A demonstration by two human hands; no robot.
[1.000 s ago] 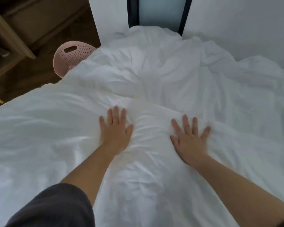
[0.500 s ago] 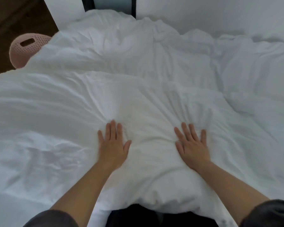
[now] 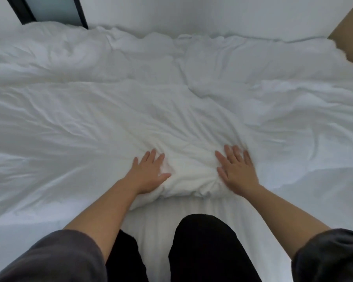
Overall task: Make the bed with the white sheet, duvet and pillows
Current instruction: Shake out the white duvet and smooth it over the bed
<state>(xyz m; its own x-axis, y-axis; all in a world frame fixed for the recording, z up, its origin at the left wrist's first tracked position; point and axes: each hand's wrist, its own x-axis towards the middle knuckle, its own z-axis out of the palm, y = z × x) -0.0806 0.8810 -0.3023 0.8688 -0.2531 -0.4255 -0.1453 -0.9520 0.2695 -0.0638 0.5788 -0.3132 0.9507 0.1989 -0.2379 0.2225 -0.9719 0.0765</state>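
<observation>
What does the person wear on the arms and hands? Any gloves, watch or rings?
The left hand and right hand wear nothing: no gloves, rings or watch show. The left sleeve and right sleeve are loose and dark grey, and end near the elbows. Below them nothing is worn.

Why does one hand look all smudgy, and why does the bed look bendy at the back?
In the head view, the right hand is smeared at its fingertips, probably from moving. The left hand looks sharper. The wide-angle lens bows the far edge of the duvet. The light is soft and even, with only faint grey shadows in the folds and no glare.
</observation>
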